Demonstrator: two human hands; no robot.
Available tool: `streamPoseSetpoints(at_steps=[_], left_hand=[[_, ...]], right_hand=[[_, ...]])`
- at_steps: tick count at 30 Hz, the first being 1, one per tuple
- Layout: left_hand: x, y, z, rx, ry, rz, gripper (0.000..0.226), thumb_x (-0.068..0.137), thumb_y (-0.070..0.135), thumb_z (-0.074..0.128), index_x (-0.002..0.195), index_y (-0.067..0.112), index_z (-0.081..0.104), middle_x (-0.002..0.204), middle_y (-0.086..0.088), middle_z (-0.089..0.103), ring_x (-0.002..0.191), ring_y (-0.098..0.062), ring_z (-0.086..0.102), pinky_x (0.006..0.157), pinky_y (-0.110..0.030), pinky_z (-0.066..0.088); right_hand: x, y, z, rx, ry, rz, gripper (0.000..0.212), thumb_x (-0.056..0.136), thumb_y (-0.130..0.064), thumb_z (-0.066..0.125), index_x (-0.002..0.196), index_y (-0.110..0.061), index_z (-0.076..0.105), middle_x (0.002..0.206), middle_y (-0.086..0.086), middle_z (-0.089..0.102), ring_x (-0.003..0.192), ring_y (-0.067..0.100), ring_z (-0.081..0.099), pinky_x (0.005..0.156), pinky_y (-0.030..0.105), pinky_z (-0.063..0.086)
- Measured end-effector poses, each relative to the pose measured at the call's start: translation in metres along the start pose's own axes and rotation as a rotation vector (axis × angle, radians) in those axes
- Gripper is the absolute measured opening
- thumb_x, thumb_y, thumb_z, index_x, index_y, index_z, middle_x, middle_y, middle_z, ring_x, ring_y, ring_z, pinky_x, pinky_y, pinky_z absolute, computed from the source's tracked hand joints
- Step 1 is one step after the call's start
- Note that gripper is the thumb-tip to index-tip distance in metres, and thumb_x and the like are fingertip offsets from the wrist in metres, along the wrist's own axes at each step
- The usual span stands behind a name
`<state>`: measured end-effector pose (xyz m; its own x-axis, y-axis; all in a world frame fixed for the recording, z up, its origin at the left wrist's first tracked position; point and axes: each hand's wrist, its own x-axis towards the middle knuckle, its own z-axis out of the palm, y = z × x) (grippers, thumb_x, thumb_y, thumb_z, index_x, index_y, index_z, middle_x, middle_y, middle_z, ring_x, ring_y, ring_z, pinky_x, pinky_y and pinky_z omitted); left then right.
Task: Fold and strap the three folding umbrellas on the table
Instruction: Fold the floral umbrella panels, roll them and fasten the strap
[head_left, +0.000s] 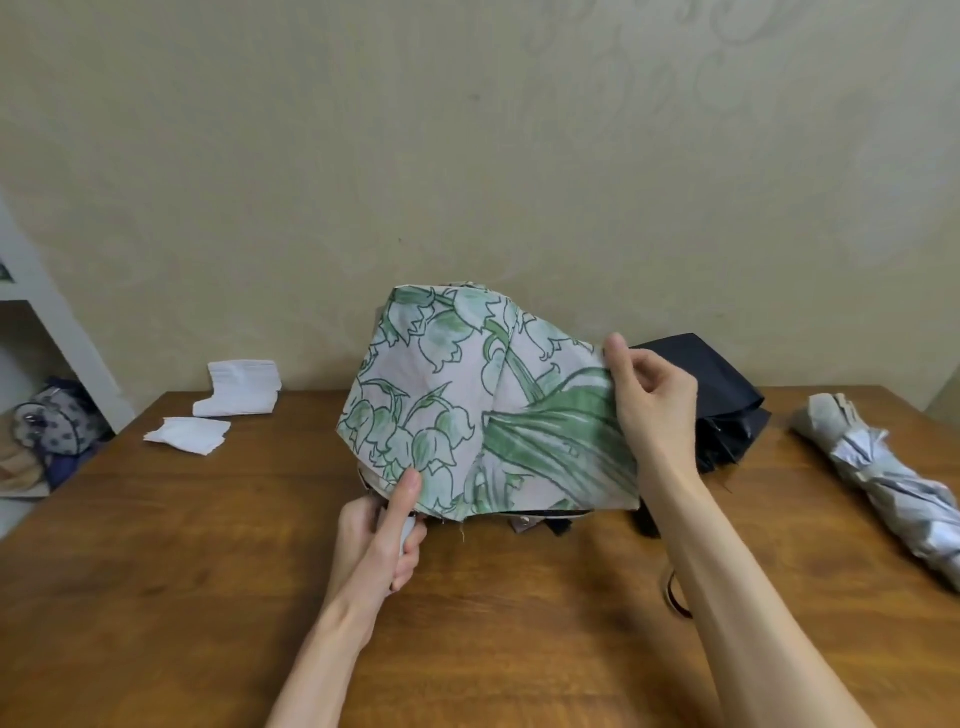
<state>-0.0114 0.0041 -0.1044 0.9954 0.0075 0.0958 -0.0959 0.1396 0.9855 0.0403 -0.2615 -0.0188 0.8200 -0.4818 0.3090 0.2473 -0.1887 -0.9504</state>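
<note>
Over the middle of the desk (208, 571), held up off the wood: the floral umbrella (457, 410), pale cloth printed with green bell flowers and long leaves, canopy slack and half collapsed, backed by a beige wall (467, 156).

Grips its pale handle end below the near left hem with the left hand (382, 530), fingers curled round it, thumb straight and laid up against the cloth. Pinches the canopy's right edge with the right hand (652, 400), thumb on the near face, fingers curled behind. One printed panel stretched between the two hands. Dark ribs and lining just visible beneath the near hem.

Behind the right hand and partly hidden by it: the black umbrella (727, 395), lying on the desk, cloth loose and bunched, not rolled. Touching the floral one or not: cannot tell.

Well apart, near the desk's right edge: the grey umbrella (883, 483), lying slantwise, cloth gathered in crumpled twists along its length. Strap fastened or not: cannot tell.

Under the right forearm, on the wood: a dark loop (675, 597), mostly hidden.

At the far left of the desk: a folded white paper stack (239, 387) and, nearer and just beside it, a flatter white sheet (189, 434). Beyond the desk's left edge: a white shelf (47, 322) with a spotted bag (52, 421) in its lower compartment.
</note>
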Motion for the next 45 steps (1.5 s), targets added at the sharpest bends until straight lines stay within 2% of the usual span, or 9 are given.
streamPoseSetpoints(at_steps=[7, 13, 21, 25, 32, 36, 39, 42, 45], left_hand=[[-0.001, 0.002, 0.000, -0.020, 0.020, -0.006, 0.071, 0.074, 0.078, 0.072, 0.101, 0.012, 0.075, 0.070, -0.012, 0.036, 0.046, -0.013, 0.027, 0.040, -0.023, 0.018], [0.000, 0.004, -0.001, -0.037, 0.087, 0.014, 0.079, 0.077, 0.078, 0.068, 0.102, 0.003, 0.069, 0.062, -0.009, 0.038, 0.045, -0.013, 0.027, 0.038, -0.020, 0.019], [0.000, 0.002, 0.001, -0.054, 0.195, 0.074, 0.070, 0.076, 0.080, 0.067, 0.095, 0.013, 0.072, 0.066, -0.011, 0.036, 0.046, -0.012, 0.028, 0.040, -0.020, 0.019], [-0.001, 0.005, 0.003, -0.076, 0.204, 0.083, 0.056, 0.075, 0.079, 0.068, 0.089, 0.025, 0.076, 0.063, -0.007, 0.037, 0.045, -0.011, 0.028, 0.040, -0.020, 0.019], [-0.007, 0.008, 0.017, -0.036, 0.193, 0.093, 0.039, 0.096, 0.062, 0.067, 0.078, 0.029, 0.076, 0.069, -0.010, 0.034, 0.050, -0.015, 0.026, 0.041, -0.025, 0.017], [-0.008, 0.004, 0.029, -0.029, 0.201, 0.035, 0.048, 0.095, 0.058, 0.065, 0.077, 0.014, 0.062, 0.071, -0.010, 0.035, 0.053, -0.016, 0.026, 0.045, -0.031, 0.014], [-0.010, 0.002, 0.033, 0.011, 0.130, 0.029, 0.070, 0.077, 0.084, 0.069, 0.071, 0.016, 0.053, 0.063, -0.010, 0.037, 0.048, -0.014, 0.029, 0.043, -0.029, 0.016], [-0.013, 0.002, 0.036, 0.105, 0.027, 0.110, 0.085, 0.050, 0.099, 0.071, 0.079, 0.019, 0.063, 0.055, 0.012, 0.055, 0.044, -0.004, 0.046, 0.042, -0.014, 0.035], [-0.015, 0.005, 0.039, 0.162, 0.015, 0.154, 0.072, 0.059, 0.089, 0.076, 0.076, 0.019, 0.069, 0.053, 0.015, 0.062, 0.047, 0.002, 0.055, 0.048, -0.012, 0.040]], right_hand=[[0.004, -0.008, -0.005, -0.122, 0.044, -0.119, 0.032, 0.097, -0.047, 0.076, 0.084, -0.017, 0.080, 0.076, -0.002, 0.079, 0.076, 0.018, 0.077, 0.071, 0.039, 0.060], [0.000, -0.016, -0.020, 0.094, -0.434, 0.271, 0.027, 0.088, -0.033, 0.087, 0.094, -0.007, 0.082, 0.098, 0.008, 0.084, 0.088, 0.022, 0.080, 0.076, 0.027, 0.063], [-0.011, -0.002, 0.011, -0.163, -0.128, -0.368, 0.015, 0.110, -0.030, 0.062, 0.099, -0.019, 0.066, 0.074, -0.005, 0.069, 0.064, 0.010, 0.064, 0.057, 0.033, 0.050], [-0.017, 0.006, 0.017, -0.309, -0.004, -0.484, 0.016, 0.110, -0.032, 0.062, 0.099, -0.021, 0.066, 0.062, -0.007, 0.058, 0.051, 0.015, 0.046, 0.050, 0.036, 0.037], [-0.017, -0.018, 0.015, -0.110, -0.102, -0.268, 0.016, 0.108, -0.025, 0.065, 0.099, -0.017, 0.076, 0.078, 0.000, 0.078, 0.073, 0.018, 0.075, 0.066, 0.041, 0.059], [-0.033, -0.047, 0.024, 0.109, -0.247, -0.128, 0.017, 0.107, -0.026, 0.066, 0.100, -0.015, 0.078, 0.081, 0.019, 0.078, 0.071, 0.038, 0.073, 0.066, 0.039, 0.054], [-0.047, -0.056, 0.038, 0.174, -0.338, -0.130, 0.019, 0.108, -0.022, 0.064, 0.101, -0.007, 0.073, 0.064, 0.001, 0.070, 0.057, 0.010, 0.060, 0.060, 0.026, 0.047], [-0.059, -0.059, 0.053, 0.148, -0.365, -0.167, 0.016, 0.108, -0.019, 0.064, 0.102, -0.008, 0.074, 0.073, 0.006, 0.074, 0.063, 0.014, 0.065, 0.062, 0.029, 0.050], [-0.060, -0.060, 0.055, 0.089, -0.444, -0.188, 0.024, 0.111, -0.015, 0.056, 0.125, -0.015, 0.076, 0.091, -0.003, 0.080, 0.070, 0.011, 0.068, 0.069, 0.027, 0.055]])
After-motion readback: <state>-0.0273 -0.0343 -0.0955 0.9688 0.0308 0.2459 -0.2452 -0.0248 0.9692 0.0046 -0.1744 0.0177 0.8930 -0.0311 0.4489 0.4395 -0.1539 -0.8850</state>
